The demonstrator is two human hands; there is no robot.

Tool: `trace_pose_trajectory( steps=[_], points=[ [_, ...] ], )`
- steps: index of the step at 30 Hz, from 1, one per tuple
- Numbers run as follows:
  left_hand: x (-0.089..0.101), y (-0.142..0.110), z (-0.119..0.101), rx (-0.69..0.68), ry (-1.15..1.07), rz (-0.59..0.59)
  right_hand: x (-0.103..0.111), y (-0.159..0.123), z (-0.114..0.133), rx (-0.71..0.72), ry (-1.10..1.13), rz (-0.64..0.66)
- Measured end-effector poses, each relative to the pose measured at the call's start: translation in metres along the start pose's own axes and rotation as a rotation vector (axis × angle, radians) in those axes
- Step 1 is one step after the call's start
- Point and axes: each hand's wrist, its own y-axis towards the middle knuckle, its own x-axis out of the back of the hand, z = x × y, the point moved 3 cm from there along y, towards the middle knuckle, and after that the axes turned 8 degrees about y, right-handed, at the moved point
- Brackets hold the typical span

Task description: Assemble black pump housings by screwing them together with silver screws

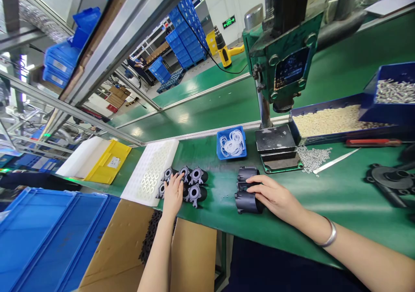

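My left hand [173, 192] lies on a cluster of several black round housings [195, 184] on the green bench, fingers curled over one of them. My right hand [274, 195] rests on top of two black cylindrical housings [245, 191] lying side by side, fingers bent around the nearer one. A white tray [151, 171] with white rings in its pockets sits just left of the cluster.
A small blue basket of white rings [231, 143] stands behind the parts. A green press [280, 62] with its base plate [276, 147] is at the back. Blue bins hold white pieces [327, 121] and metal pieces [394, 91]. A cardboard box [136, 248] and blue crates [48, 235] sit below.
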Motion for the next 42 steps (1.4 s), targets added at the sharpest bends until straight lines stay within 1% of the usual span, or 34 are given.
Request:
trace_pose_trajectory(
  steps=[4, 10, 14, 19, 26, 28, 30, 34, 36, 39, 42],
  points=[
    [0.003, 0.000, 0.004, 0.034, 0.051, -0.027, -0.001, 0.000, 0.000, -0.011, 0.002, 0.006],
    [0.009, -0.001, 0.015, 0.057, 0.077, -0.019, -0.001, 0.000, 0.000, -0.015, 0.003, -0.002],
    [0.010, -0.002, 0.024, 0.057, 0.073, -0.009, -0.001, -0.001, 0.000, -0.018, 0.001, 0.000],
    [0.010, 0.000, 0.030, 0.063, 0.046, -0.004, -0.001, 0.000, 0.000, -0.008, -0.001, 0.000],
    [0.008, 0.004, 0.032, 0.067, -0.038, -0.002, 0.000, 0.001, 0.000, -0.013, 0.000, -0.003],
    [0.010, 0.004, 0.034, 0.081, -0.071, -0.019, 0.000, 0.001, 0.000, -0.012, -0.004, -0.002],
    [0.014, 0.003, 0.039, 0.125, -0.107, -0.067, 0.001, 0.002, 0.001, -0.006, -0.007, 0.002],
    [0.026, -0.013, 0.057, 0.295, -0.164, -0.249, 0.002, 0.003, 0.002, -0.004, 0.002, -0.002],
    [0.026, -0.025, 0.066, 0.379, -0.181, -0.313, 0.002, 0.002, 0.002, -0.015, 0.004, -0.001],
    [0.013, -0.045, 0.075, 0.457, -0.201, -0.328, 0.001, 0.000, -0.001, -0.027, 0.001, 0.007],
    [-0.006, -0.058, 0.078, 0.479, -0.208, -0.303, 0.000, -0.002, -0.004, -0.034, -0.009, 0.019]
  ],
)
